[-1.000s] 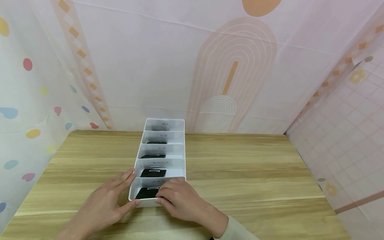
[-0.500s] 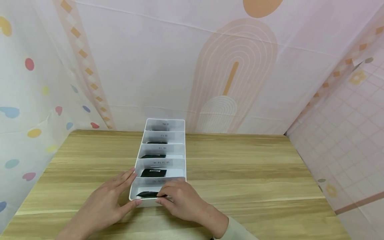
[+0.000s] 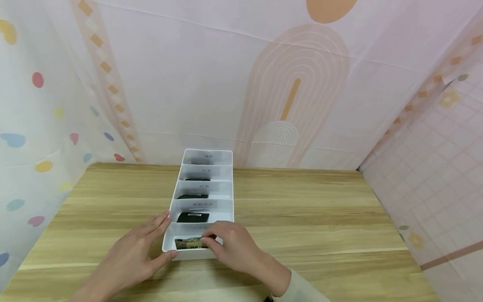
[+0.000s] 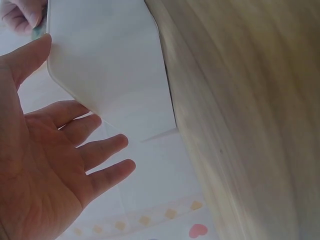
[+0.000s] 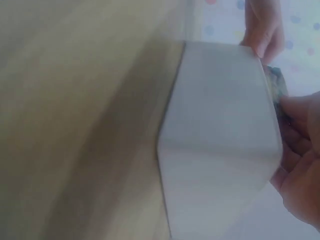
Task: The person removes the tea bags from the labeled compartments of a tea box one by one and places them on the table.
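A long white divided box (image 3: pixel 200 254) stands on the wooden table, its compartments in one row from front to back. In the nearest compartment my right hand (image 3: pixel 237 247) pinches the right end of a small flat packet (image 3: pixel 186 243) with a mottled green-brown face. The packet also shows past the box's rim in the right wrist view, where the thumb (image 5: pixel 295 107) lies on it. My left hand (image 3: pixel 132 251) rests against the box's near left corner, thumb at the front rim and fingers extended along the left wall.
A black packet (image 3: pixel 193 217) with a small pale label lies in the second compartment. More dark packets, such as one in the third compartment (image 3: pixel 192 196), lie farther back. A patterned cloth (image 3: pixel 196 84) hangs behind the table (image 3: pixel 302 218).
The packet in the nearest compartment showed a black labelled face, then tilted edge-on, and now shows its mottled face. My right hand shifted slightly right; my left hand stayed in place.
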`<state>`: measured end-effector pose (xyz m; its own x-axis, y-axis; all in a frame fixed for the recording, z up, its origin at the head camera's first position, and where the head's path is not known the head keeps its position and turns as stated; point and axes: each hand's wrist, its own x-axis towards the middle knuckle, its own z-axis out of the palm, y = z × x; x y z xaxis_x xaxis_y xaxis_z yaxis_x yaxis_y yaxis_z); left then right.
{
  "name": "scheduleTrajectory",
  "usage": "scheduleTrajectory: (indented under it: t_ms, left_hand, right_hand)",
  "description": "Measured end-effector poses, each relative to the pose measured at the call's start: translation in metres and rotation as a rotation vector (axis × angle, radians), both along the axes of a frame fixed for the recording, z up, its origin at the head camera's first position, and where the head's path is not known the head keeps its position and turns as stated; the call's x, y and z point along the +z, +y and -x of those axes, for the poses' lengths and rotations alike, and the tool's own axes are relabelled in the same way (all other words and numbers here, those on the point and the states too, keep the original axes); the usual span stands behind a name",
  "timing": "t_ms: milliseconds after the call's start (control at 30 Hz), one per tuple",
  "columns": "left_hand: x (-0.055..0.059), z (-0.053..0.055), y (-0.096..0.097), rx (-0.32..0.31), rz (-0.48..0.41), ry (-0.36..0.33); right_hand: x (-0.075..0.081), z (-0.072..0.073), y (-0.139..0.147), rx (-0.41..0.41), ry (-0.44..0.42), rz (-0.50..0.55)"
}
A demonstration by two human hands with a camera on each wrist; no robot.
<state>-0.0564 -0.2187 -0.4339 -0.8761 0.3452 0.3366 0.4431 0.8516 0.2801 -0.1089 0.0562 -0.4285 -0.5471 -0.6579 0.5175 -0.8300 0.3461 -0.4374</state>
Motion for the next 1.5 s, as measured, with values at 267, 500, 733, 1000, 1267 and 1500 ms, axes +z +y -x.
scheduleTrajectory:
  t_ms: [267,500,733,1000,1267,1500]
  left_hand:
    - [0.001,-0.001,0.0,0.004,0.012,-0.005]
    - [0.003,-0.002,0.0,-0.009,0.014,-0.014]
    - [0.003,-0.001,0.0,-0.012,0.017,-0.017]
    - [0.002,-0.002,-0.001,-0.009,0.009,-0.015]
    - [0.001,-0.002,-0.001,-0.013,0.002,-0.033]
    - [0.002,-0.004,0.0,-0.005,0.0,-0.036]
  right_hand:
    - [0.018,0.009,0.008,-0.023,-0.053,0.067]
    - [0.035,0.019,0.017,-0.046,-0.06,0.076]
    - [0.048,0.028,0.025,-0.083,-0.09,0.113]
    - [0.06,0.041,0.036,-0.161,-0.033,0.199]
    - [0.067,0.056,0.053,-0.241,-0.056,0.217]
    - [0.071,0.07,0.072,-0.305,-0.122,0.223]
